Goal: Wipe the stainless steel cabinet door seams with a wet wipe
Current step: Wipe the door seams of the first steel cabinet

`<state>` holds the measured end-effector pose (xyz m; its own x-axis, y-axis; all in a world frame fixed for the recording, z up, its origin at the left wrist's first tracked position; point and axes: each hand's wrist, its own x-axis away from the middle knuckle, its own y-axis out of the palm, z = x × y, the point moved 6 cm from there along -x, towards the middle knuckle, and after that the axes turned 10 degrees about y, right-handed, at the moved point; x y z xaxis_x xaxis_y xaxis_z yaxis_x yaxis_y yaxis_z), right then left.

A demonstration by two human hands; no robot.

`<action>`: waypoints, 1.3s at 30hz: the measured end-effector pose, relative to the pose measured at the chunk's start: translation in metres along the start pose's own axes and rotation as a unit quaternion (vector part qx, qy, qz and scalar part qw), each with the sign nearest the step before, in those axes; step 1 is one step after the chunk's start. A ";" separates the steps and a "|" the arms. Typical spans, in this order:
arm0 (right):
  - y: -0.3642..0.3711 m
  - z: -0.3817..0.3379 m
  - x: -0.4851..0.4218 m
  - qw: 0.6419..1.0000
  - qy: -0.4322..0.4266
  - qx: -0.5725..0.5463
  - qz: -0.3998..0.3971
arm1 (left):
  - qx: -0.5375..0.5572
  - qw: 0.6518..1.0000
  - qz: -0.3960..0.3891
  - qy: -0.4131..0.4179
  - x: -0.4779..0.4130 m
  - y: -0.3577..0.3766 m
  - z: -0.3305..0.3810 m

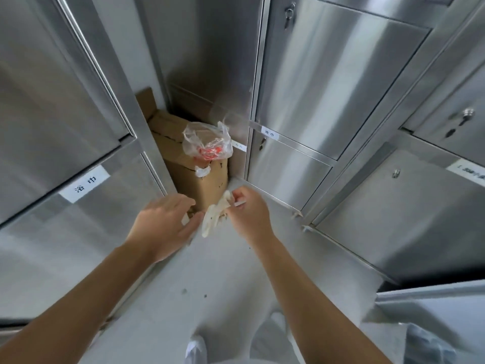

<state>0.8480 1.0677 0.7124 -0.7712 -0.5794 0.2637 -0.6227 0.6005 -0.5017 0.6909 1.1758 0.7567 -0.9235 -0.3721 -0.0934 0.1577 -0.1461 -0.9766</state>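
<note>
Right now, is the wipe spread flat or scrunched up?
Scrunched up: the wipe hangs crumpled and twisted from the right hand, not opened flat.

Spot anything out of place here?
Yes: a cardboard box is wedged in the corner between the cabinets, a crumpled plastic bag on top. Dark specks dot the floor.

A cardboard box [199,174] fills the corner between the left cabinet [65,122] and the right cabinet [315,101], with a plastic bag [207,143] on top. Both hands crowd the gap before it. The floor [215,279] nearer the person lies open.
</note>
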 end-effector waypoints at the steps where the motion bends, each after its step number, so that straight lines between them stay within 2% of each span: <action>1: 0.008 -0.004 0.008 1.000 0.003 0.001 0.007 | -0.003 1.000 0.007 0.011 0.009 -0.002 -0.008; 6: 0.026 -0.012 0.039 0.999 0.032 -0.009 0.042 | -0.027 0.998 0.021 0.058 0.037 -0.014 -0.038; 11: -0.004 0.008 0.058 0.992 0.070 -0.023 0.099 | -0.017 0.993 0.035 0.114 0.025 -0.023 -0.009; 18: -0.077 0.087 0.093 0.973 0.131 -0.071 0.175 | 0.010 0.972 -0.002 0.234 -0.006 0.017 0.094; 23: -0.153 0.162 0.115 0.955 0.179 -0.071 0.224 | 0.021 0.961 -0.030 0.272 -0.020 0.060 0.187; 32: -0.285 0.290 0.125 0.935 0.245 -0.079 0.244 | 0.009 0.954 -0.068 0.292 -0.054 0.134 0.360; 39: -0.326 0.305 0.111 0.945 0.240 -0.059 0.216 | -0.004 0.962 -0.065 0.264 -0.074 0.135 0.387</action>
<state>1.0058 0.6401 0.6537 -0.9104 0.0329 0.4125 -0.2246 0.7980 -0.5592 0.9158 0.8286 0.7070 -0.9847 0.1658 -0.0542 0.0286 -0.1529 -0.9878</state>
